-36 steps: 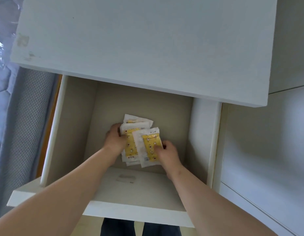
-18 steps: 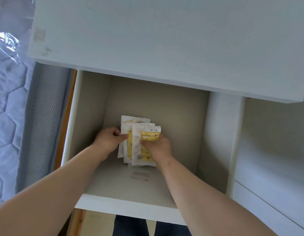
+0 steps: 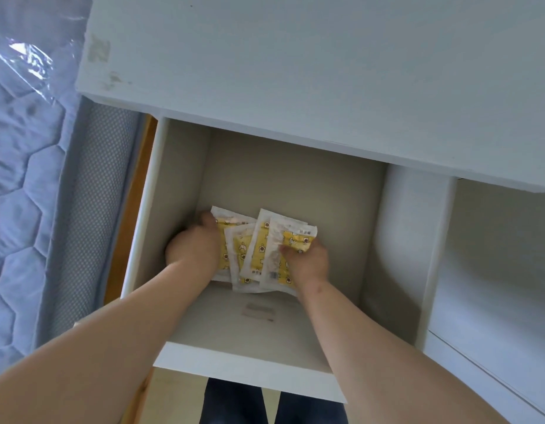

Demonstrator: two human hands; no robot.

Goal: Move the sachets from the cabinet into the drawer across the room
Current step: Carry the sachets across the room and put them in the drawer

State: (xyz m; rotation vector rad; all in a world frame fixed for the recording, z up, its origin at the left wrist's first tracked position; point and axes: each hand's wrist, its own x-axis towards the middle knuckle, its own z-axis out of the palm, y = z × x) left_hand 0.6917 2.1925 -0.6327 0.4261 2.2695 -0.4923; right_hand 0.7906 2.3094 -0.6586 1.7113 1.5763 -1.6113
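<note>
- Head view: a white drawer (image 3: 231,367) stands pulled out from under a flat, matte white cabinet top (image 3: 295,56); the drawer's inner walls and floor are a dull beige board, square-cornered and smooth.
- On the drawer floor, toward its back, lies a small fanned pile of sachets (image 3: 259,249): flat rectangular packets of crinkly white film with yellow printed panels, overlapping one another at slight angles.
- The left hand (image 3: 194,249) rests on the left edge of the pile, fingers curled over the leftmost packet, with the thumb tip reaching up near its top corner; I cannot tell whether its grip is pinching the packet or only pressing it down.
- The right hand (image 3: 308,261) sits on the right edge of the pile, its grip closed on the topmost sachet, fingertips on the yellow panel.
- Both bare forearms run down into the drawer from the bottom corners of the frame.
- A faint rectangular mark, like an old label, shows on the inner face of the drawer front (image 3: 259,312), just below the pile in the frame.
- Left of the cabinet is a mattress (image 3: 17,194): pale blue quilted top in hexagon stitching, a grey mesh side band, and shiny clear plastic wrap at the top corner.
- A strip of orange-brown wood (image 3: 127,209) shows between mattress and drawer.
- Dark trouser legs (image 3: 265,405) appear below the drawer front.
</note>
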